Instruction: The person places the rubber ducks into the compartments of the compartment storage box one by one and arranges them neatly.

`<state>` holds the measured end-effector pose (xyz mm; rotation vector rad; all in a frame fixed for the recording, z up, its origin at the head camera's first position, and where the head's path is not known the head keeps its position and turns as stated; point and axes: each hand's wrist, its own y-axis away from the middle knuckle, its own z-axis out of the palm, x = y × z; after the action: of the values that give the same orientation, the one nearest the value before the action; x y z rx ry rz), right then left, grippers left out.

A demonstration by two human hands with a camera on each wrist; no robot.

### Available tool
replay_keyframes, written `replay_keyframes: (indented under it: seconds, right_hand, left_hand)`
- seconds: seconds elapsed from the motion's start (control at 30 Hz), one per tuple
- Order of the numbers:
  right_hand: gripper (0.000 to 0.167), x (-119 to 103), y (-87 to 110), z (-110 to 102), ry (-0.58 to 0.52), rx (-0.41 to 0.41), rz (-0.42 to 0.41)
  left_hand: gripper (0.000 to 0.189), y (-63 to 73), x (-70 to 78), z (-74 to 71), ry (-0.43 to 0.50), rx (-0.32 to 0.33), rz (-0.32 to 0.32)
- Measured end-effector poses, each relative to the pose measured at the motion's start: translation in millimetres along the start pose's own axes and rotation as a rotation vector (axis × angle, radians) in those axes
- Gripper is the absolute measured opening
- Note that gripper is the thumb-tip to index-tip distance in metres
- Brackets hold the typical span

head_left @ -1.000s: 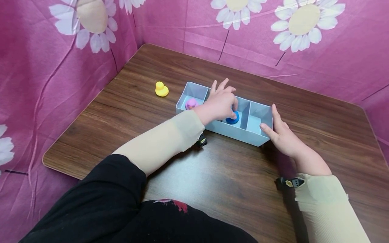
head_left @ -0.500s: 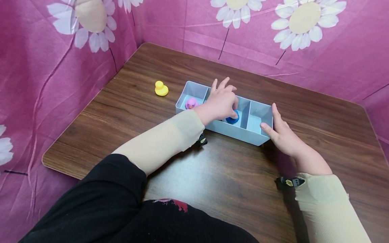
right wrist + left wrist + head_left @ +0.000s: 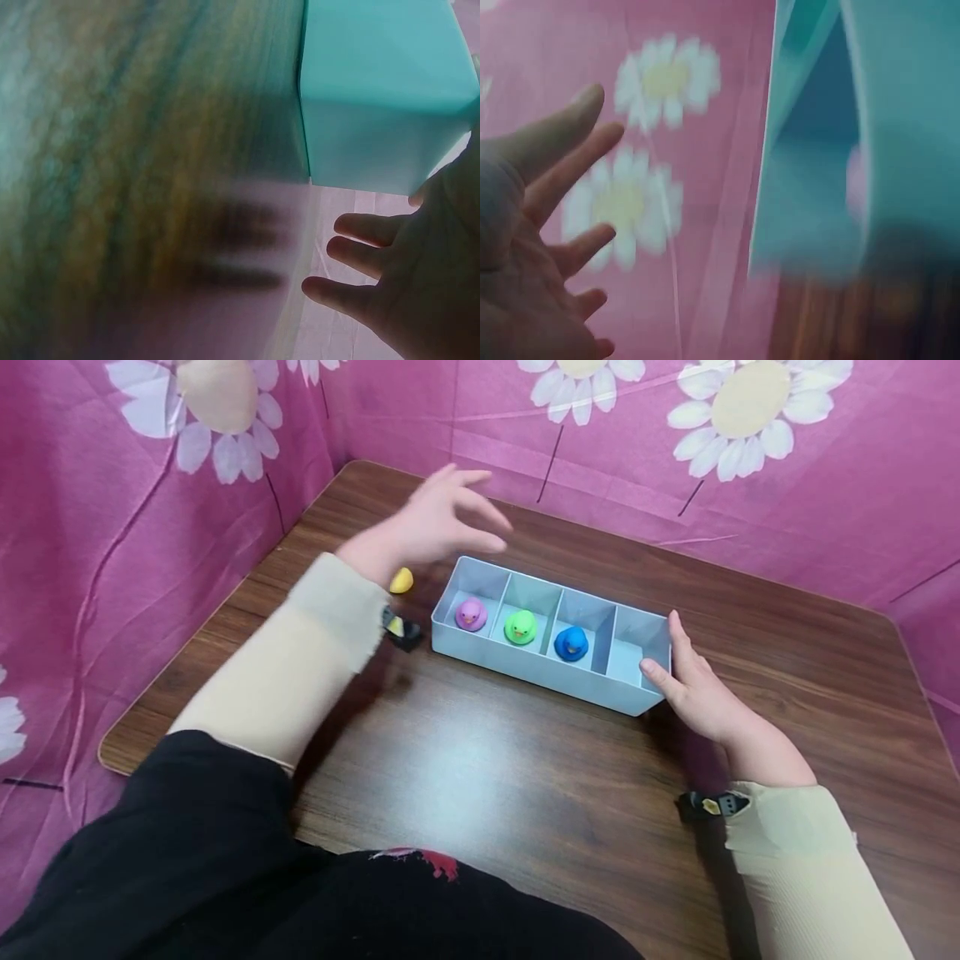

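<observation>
A light blue box (image 3: 543, 679) with a row of compartments stands on the table. From left to right it holds a purple rubber duck (image 3: 471, 615), a green rubber duck (image 3: 520, 627) and a blue rubber duck (image 3: 572, 644), one per compartment. Past the box's left end, above the table, is my left hand (image 3: 435, 522), fingers spread and holding nothing. Behind its wrist a yellow rubber duck (image 3: 402, 581) is partly hidden. My right hand (image 3: 701, 697) rests against the box's right end, thumb and forefinger extended; in the right wrist view its other fingers (image 3: 349, 296) stick out straight.
The brown wooden table (image 3: 450, 760) has a rounded edge at the left. Pink cloth (image 3: 420, 410) with large white daisies hangs behind and to the left. The rightmost compartment (image 3: 628, 656) shows only its bare floor.
My left hand has let go of the blue duck and moved left and back, out of the box. The green duck has come into view. My right hand has stayed at the box's end.
</observation>
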<state>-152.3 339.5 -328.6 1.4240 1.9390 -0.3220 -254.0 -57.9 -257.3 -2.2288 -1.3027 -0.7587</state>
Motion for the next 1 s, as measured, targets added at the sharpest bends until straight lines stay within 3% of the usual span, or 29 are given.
replay_keyframes:
  seconds: [0.1, 0.23, 0.33, 0.43, 0.57, 0.77, 1.0]
  right_hand:
    - [0.083, -0.3, -0.5, 0.2, 0.007, -0.003, 0.007]
    - [0.083, -1.4, -0.2, -0.5, 0.007, -0.009, 0.011]
    - [0.083, -2.0, 0.3, -0.7, 0.007, -0.009, 0.006]
    - [0.083, -2.4, 0.2, 0.1, 0.005, -0.009, 0.005]
    - [0.083, -2.3, -0.1, 1.2, 0.001, -0.015, 0.013]
    - [0.083, -1.4, -0.4, 1.1, -0.006, -0.030, 0.028]
    - [0.083, -2.2, -0.7, 0.6, -0.009, -0.031, 0.033]
  left_hand:
    - [0.041, 15.5, -35.4, -30.2, 0.009, -0.013, -0.049]
    - [0.048, 34.6, -75.8, -58.5, -0.022, -0.033, -0.176]
    - [0.051, 44.0, -99.9, -64.4, -0.029, -0.037, -0.225]
    - [0.051, 49.9, -116.2, -60.0, -0.033, -0.049, -0.246]
    - [0.050, 51.8, -126.2, -48.8, -0.070, -0.071, -0.236]
    - [0.051, 50.2, -127.1, -36.8, -0.103, -0.116, -0.280]
    - [0.045, 49.9, -127.4, -26.9, -0.062, -0.078, -0.283]
